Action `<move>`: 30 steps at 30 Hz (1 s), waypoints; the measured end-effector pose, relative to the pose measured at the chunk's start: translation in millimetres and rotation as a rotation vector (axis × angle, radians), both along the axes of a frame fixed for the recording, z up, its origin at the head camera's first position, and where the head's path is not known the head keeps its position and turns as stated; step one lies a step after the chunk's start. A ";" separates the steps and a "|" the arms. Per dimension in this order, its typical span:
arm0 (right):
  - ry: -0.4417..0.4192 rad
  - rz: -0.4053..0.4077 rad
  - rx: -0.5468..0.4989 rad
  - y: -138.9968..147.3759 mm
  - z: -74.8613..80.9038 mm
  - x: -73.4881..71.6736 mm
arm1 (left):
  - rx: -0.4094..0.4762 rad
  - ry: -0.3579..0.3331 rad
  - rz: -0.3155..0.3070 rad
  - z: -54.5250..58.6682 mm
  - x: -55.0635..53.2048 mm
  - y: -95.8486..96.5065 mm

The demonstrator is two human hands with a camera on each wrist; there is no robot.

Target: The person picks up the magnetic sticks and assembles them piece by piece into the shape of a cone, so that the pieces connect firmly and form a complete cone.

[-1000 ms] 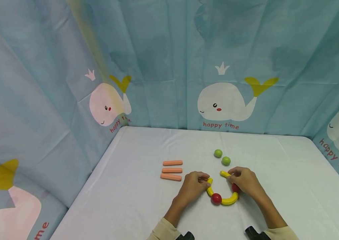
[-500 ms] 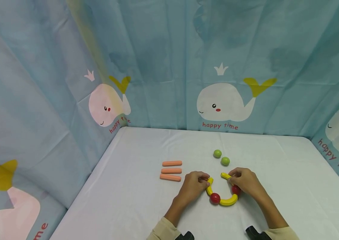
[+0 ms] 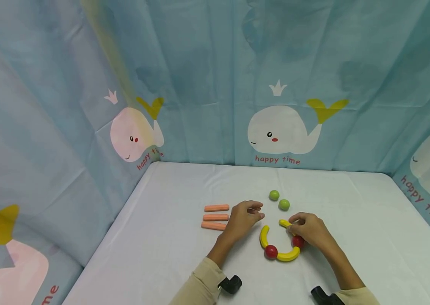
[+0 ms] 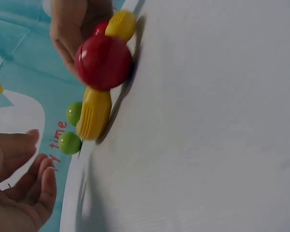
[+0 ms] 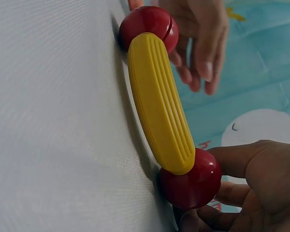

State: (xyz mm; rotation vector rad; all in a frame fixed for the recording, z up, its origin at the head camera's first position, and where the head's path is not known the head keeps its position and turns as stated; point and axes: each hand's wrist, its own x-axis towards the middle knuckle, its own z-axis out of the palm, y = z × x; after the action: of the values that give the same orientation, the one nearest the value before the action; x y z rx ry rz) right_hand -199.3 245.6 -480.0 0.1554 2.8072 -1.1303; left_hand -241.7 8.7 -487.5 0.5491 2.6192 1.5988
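Yellow, half hidden, a banana [image 3: 285, 223] sat pinched in the right hand [image 3: 308, 228]. The left hand [image 3: 242, 218], fingers parted, masked the end of an orange stick [image 3: 213, 225].

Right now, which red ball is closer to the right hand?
The right-hand red ball in the head view, close beside the right hand. The other red ball lies further left, clear of it.
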 end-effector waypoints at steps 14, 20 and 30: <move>-0.015 -0.021 -0.015 0.2 -0.8 -0.2 | 0.044 -0.027 -0.029 -0.4 -62.8 25.5; -0.013 -0.021 -0.023 -0.7 -3.4 -0.8 | -0.012 -0.035 -0.036 -0.8 -74.1 32.9; -0.004 -0.026 -0.021 0.1 -5.4 -0.6 | -0.141 -0.039 -0.120 -1.9 -80.8 44.9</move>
State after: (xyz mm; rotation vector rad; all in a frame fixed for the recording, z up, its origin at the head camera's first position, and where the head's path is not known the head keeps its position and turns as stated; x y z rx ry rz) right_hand -199.9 245.7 -485.4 0.1929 2.7967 -1.1630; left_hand -322.5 53.6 -489.4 0.6458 2.5904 1.3653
